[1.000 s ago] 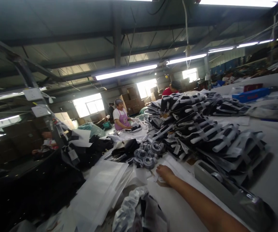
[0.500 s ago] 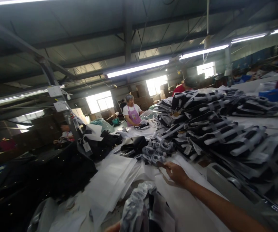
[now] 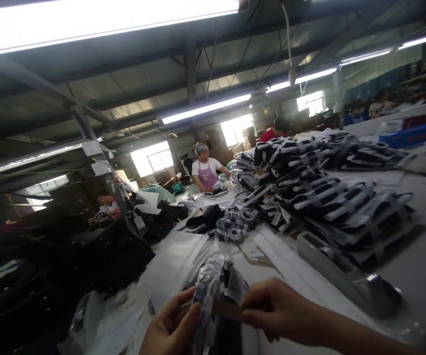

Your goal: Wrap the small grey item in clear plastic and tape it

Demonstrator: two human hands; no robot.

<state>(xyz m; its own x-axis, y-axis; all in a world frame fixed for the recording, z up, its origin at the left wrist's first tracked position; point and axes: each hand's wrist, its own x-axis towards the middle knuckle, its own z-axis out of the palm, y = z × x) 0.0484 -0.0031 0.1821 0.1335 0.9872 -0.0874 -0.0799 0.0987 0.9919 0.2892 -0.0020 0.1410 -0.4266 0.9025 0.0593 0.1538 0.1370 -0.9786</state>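
1. At the near edge of the desk (image 3: pixel 412 276), low in the view, both hands meet on a crumpled clear plastic bag (image 3: pixel 213 288) with something dark inside it.
2. The bag looks light, soft and limp, and its shiny film is probably slippery. It would sag if held by one corner, so a pinch on the gathered top or a fold seems the surest hold.
3. A small brown card strip (image 3: pixel 228 309) sticks out beside the bag. It looks thin and stiffer than the film, easy to take by its end.
4. The left hand (image 3: pixel 170 325) has its fingers curled and closed on the bag's left side, thumb on top.
5. The right hand (image 3: pixel 279 310) has thumb and forefinger pressed together on the right end of the strip, with the other fingers loosely curled.
6. Farther off lie flat white bags (image 3: pixel 176 261), grey rolled bands (image 3: pixel 235 227), a tape dispenser (image 3: pixel 346 278) to the right, and a big pile of black-and-white packed garments (image 3: pixel 327 192).
7. A person in a purple apron (image 3: pixel 205 172) works at the far end.
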